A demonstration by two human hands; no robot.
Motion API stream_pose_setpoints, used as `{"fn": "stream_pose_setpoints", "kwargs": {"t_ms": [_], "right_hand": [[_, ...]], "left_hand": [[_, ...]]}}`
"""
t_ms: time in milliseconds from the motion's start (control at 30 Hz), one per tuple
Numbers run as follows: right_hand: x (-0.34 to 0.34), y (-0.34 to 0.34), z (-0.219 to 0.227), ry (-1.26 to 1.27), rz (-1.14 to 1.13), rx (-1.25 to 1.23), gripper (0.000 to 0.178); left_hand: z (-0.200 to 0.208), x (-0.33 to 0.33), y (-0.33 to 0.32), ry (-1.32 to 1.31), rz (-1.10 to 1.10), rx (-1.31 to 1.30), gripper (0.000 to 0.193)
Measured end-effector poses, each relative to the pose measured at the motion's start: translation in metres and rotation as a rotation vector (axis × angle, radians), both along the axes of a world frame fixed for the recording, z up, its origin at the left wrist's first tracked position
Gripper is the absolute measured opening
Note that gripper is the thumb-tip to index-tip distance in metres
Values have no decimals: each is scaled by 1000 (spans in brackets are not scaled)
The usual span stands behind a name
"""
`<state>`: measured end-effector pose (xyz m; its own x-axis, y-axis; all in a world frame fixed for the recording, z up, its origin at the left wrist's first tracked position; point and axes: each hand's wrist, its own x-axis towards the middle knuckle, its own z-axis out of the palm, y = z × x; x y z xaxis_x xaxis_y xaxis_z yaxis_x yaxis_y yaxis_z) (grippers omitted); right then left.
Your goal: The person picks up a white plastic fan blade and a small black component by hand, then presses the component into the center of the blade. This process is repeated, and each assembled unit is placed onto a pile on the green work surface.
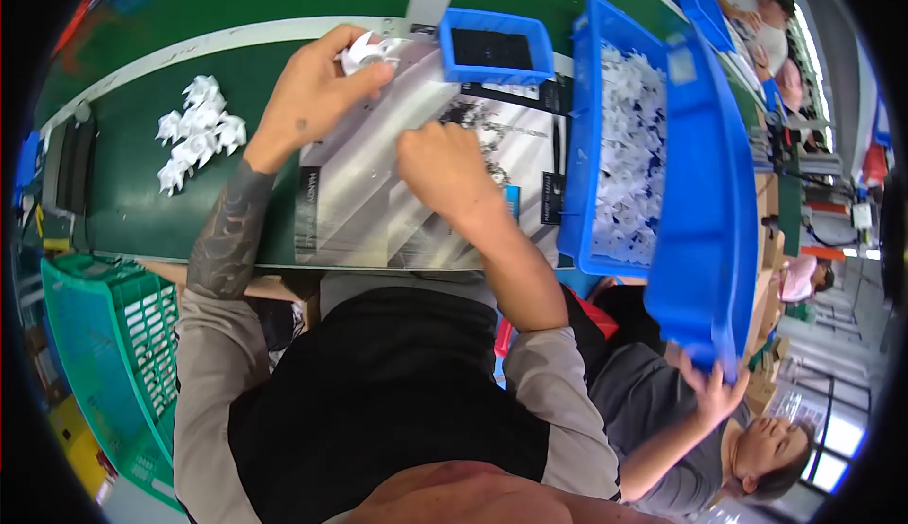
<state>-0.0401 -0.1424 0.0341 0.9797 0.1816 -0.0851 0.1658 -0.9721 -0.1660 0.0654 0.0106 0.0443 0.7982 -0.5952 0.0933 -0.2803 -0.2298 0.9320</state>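
Note:
My left hand (326, 84) is closed around a white plastic part (371, 51) with curved, pointed edges, held above the far left part of a grey printed sheet (350, 212). Over the middle of that sheet my right hand (445, 166) is curled with its fingers pressed together. Whatever its fingertips may grip is hidden. Just beyond the right hand lie scattered small black pieces (463, 113). A pile of similar white parts (200, 134) rests on the green table to the left.
A small blue bin (544, 49) with black contents stands behind the sheet. To its right a long blue bin (581, 174) holds many white parts. A co-worker's hand (714, 393) grips another, tilted blue bin (705, 202). A green crate (104, 335) sits at lower left.

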Motion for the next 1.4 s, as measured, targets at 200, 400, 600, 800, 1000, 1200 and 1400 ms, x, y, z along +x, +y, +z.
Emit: {"fn": "stream_pose_setpoints", "kwargs": {"t_ms": [200, 400, 600, 800, 1000, 1200, 1400], "right_hand": [[19, 8, -5, 60, -3, -21, 16], [8, 5, -8, 90, 71, -27, 16], [-15, -31, -17, -209, -157, 1064, 8], [-17, -27, -37, -244, -266, 1485, 11], [-12, -27, -46, -437, -107, 1056, 12], [-9, -21, -45, -570, -93, 876, 14], [-7, -22, -48, -657, -25, 803, 16]], "left_hand": [[-33, -10, -1, 226, 70, -255, 31], [-22, -16, 2, 413, 130, -347, 35], [-17, -31, -6, 557, -4, -418, 42], [-36, -47, -14, 574, -162, -395, 50], [-41, -53, -20, 650, -208, -521, 58], [-37, -55, -17, 548, -254, -450, 60], [-38, -55, -17, 498, -251, -366, 59]]}}
